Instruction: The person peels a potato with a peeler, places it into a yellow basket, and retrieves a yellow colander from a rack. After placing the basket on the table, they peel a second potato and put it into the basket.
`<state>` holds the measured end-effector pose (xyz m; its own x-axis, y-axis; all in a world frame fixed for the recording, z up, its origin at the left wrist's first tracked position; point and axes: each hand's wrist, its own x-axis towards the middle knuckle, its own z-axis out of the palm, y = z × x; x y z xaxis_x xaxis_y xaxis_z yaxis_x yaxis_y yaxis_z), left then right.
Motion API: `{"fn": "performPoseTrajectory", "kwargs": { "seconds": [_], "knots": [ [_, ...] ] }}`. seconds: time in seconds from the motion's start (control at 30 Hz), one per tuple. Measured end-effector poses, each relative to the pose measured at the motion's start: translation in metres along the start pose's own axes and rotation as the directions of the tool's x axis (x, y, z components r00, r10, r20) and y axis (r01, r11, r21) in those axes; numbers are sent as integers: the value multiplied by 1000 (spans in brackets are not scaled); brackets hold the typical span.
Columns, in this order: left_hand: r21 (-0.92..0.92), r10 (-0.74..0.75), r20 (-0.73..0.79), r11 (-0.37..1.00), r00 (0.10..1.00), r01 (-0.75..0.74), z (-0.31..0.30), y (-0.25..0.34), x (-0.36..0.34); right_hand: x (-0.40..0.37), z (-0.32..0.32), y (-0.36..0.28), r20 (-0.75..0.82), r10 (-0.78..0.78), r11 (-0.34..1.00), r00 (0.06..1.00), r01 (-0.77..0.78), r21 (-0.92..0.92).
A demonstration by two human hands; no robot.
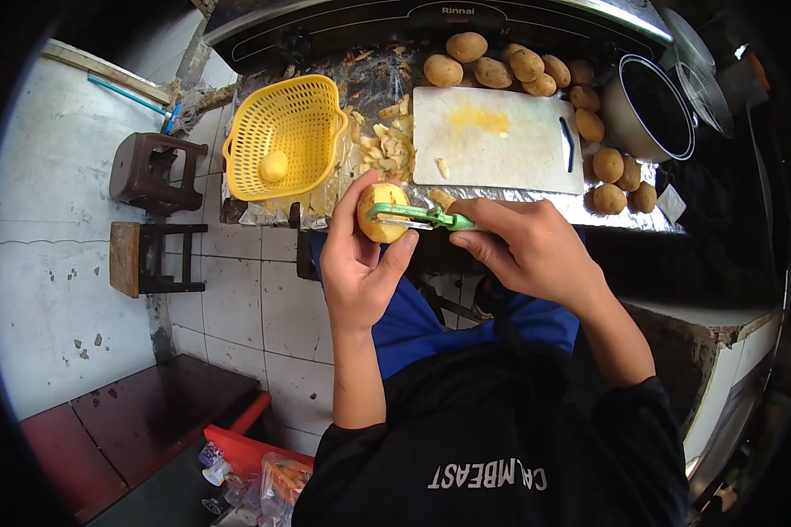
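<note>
My left hand (360, 263) is closed around a partly peeled potato (380, 200), just in front of the counter edge. In my right hand (532, 241) is a green peeler (409, 213), gripped by its handle, with its blade lying against the potato. A heap of potato peelings (387, 151) lies on the foil-covered counter beyond my left hand. To the left stands a yellow plastic basket (325, 114) with one peeled potato (273, 165) in it. The white cutting board (510, 158) lies beyond my right hand, bearing a yellow stain and a scrap of peel.
Several unpeeled potatoes (526, 65) line the board's back and right sides. A deep pot (624, 110) stands at the right, below the stove front (457, 26). Two stools (136, 171) are on the tiled floor at left. A red-edged table (158, 413) is at lower left.
</note>
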<state>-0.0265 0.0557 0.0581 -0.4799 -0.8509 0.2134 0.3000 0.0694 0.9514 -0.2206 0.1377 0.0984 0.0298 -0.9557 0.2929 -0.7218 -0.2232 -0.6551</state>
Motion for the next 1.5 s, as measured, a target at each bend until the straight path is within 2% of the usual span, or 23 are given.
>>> {"fn": "performPoseTrajectory", "kwargs": {
  "seconds": [0.3, 0.4, 0.47, 0.53, 0.6, 0.73, 0.9, 1.0, 1.07, 1.13, 1.17, 1.2, 1.27, 1.3, 1.33, 1.4, 1.5],
  "knots": [
    [102, 69, 5, 992, 998, -69, 4, 13, -15, -1, 2, -20, -58, 0, 998, 998, 4, 60],
    [49, 76, 19, 996, 997, -77, 8, 12, -19, 1, 3, -23, -94, -20, 998, 995, 25, 58],
    [-74, 11, -30, 997, 999, -14, 4, 16, -23, -1, 2, -24, -100, -33, 998, 994, 39, 54],
    [-47, 27, -50, 998, 998, -29, 3, 16, -24, 0, 1, -24, -79, 8, 996, 997, -1, 87],
    [-1, 20, 23, 1000, 1000, -20, 5, 13, -29, 3, 1, -24, -64, -6, 997, 998, 10, 76],
    [-35, -5, -2, 999, 1000, 5, 1, 14, -25, 11, 4, -21, -36, -20, 999, 999, 21, 37],
    [-10, 2, 49, 1000, 999, -2, -3, 11, -26, 13, 13, -20, -80, -15, 999, 997, 18, 40],
    [-56, 33, 81, 998, 996, -29, -3, 8, -17, 20, 18, -15, -95, 6, 1000, 995, -4, 20],
    [-181, 18, 27, 983, 999, -13, -4, -7, -7, 27, 23, -4, -106, 24, 1000, 994, -25, -6],
    [-188, 4, 24, 982, 1000, 0, -12, -23, 0, 38, 27, 9, -154, 83, 997, 985, -83, 8],
    [-168, -19, -3, 986, 1000, 18, -17, -30, 2, 41, 28, 10, -145, 144, 989, 979, -135, 66],
    [-150, -46, -33, 988, 998, 40, -19, -33, 4, 44, 28, 9, -145, 140, 989, 980, -132, 63],
    [-174, -30, -3, 984, 1000, 29, -19, -38, 4, 49, 27, 5, 23, 294, 905, 956, -286, 316],
    [-119, -3, -3, 993, 1000, 3, -17, -36, 4, 50, 27, 3, 81, 308, 893, 948, -317, 319],
    [-60, 22, -6, 998, 1000, -22, -15, -35, 3, 49, 34, 2, 85, 311, 891, 947, -321, 321],
    [-62, -1, -37, 998, 999, -1, -14, -35, 1, 50, 48, 3, 29, 247, 892, 969, -239, 384],
    [-105, 26, 1, 994, 1000, -26, -14, -35, 3, 52, 57, 9, 62, 340, 774, 938, -317, 549]
  ]
}}
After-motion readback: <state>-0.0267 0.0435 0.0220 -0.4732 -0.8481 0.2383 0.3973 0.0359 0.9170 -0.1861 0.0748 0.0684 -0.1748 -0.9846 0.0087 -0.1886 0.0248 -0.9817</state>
